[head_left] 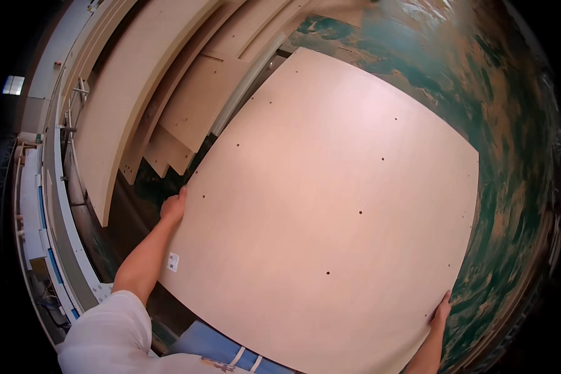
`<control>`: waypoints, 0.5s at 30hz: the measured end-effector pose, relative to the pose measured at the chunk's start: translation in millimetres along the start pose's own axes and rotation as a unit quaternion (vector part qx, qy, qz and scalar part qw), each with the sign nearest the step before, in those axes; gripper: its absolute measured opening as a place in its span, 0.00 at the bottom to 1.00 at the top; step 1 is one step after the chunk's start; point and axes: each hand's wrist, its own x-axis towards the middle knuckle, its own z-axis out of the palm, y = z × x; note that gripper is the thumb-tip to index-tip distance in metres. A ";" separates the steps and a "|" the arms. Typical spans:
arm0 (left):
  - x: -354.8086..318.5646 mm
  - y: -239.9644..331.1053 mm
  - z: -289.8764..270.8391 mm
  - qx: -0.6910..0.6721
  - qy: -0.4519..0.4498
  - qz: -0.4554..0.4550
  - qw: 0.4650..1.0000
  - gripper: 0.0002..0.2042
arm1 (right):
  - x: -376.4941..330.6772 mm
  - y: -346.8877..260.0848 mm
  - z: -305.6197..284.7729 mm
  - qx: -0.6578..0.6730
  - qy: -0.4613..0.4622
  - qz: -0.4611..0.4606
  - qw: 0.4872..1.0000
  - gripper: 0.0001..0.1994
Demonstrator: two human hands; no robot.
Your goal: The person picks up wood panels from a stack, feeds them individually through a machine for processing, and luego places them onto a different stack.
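The left hand grips the left edge and the right hand the near-right corner of a large pale drilled panel, held flat above the green floor, its width demanding 2 hands; similar boards stack far left.

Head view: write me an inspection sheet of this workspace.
Surface: worn green floor with brownish patches.
Job's things: large pale wooden panel with small drilled holes and a small white sticker near its left edge.
Clutter: more pale panels stacked and leaning at upper left.
Hands: left hand grips the panel's left edge; right hand grips its lower right edge.
Cables: nothing seen.
Surroundings: grey machine or rail frame along the left; white sleeve at the bottom.
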 end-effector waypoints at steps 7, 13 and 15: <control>-60.1 -29.1 -48.0 -0.027 0.008 0.001 1.000 0.35 | -71.7 35.8 -86.2 -0.148 0.146 0.027 0.978 0.43; -100.8 -24.4 -78.6 -0.051 -0.003 0.035 0.998 0.31 | -203.3 -11.0 -61.2 -0.009 0.000 -0.084 0.996 0.39; -114.3 -12.7 -62.9 -0.065 -0.024 0.060 0.996 0.30 | -234.1 -38.4 -52.3 -0.024 0.015 -0.110 0.994 0.39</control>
